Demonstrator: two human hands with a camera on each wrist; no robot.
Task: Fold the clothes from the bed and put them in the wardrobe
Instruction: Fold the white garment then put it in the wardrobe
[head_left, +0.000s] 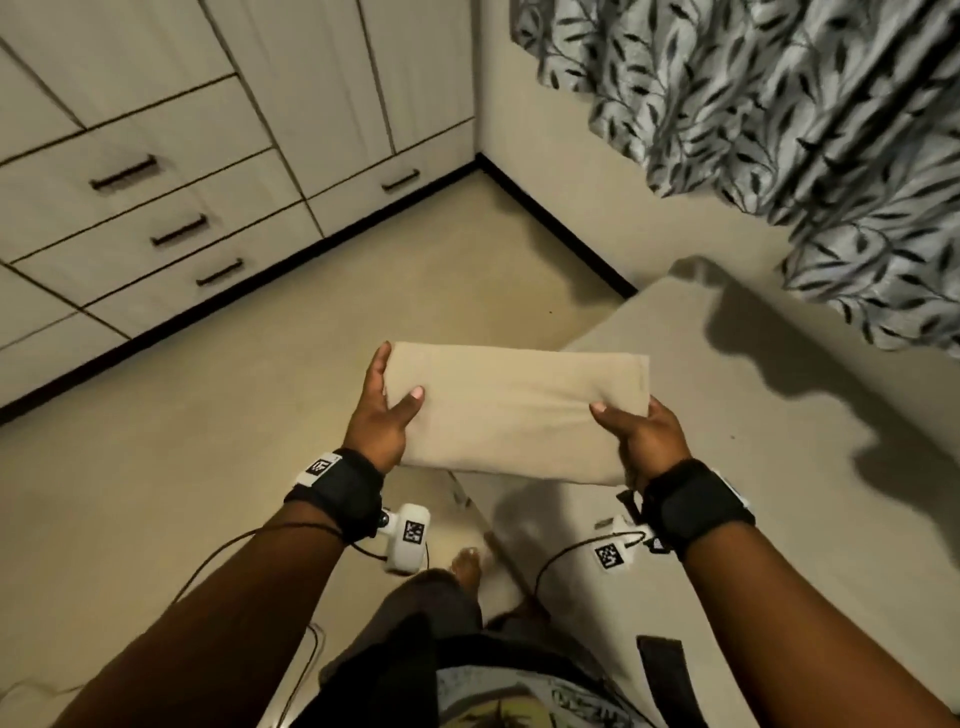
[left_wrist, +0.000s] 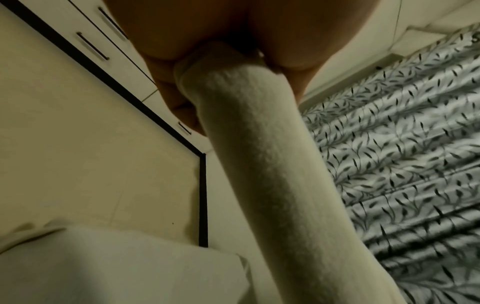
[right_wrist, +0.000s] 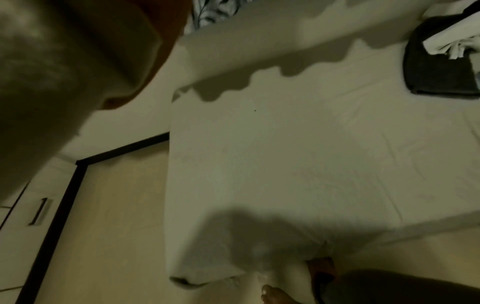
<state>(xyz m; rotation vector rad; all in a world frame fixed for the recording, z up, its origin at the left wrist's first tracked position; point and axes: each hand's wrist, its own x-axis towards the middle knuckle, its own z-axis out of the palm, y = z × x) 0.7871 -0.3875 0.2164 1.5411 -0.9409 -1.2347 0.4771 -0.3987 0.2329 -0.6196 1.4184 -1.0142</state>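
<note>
Both the left hand (head_left: 382, 415) and right hand (head_left: 641, 441) pinch a folded beige garment (head_left: 514, 410) over the bed's corner (head_left: 691, 322), wardrobe drawers (head_left: 171, 218) shut.

My arms are bare to the wrists — each wrist wears a black strap (head_left: 337, 486) with a white, square-coded tag. A white camera block (head_left: 408, 538) with a thin black cable hangs below. Dark trousers (head_left: 431, 608); bare feet.
</note>
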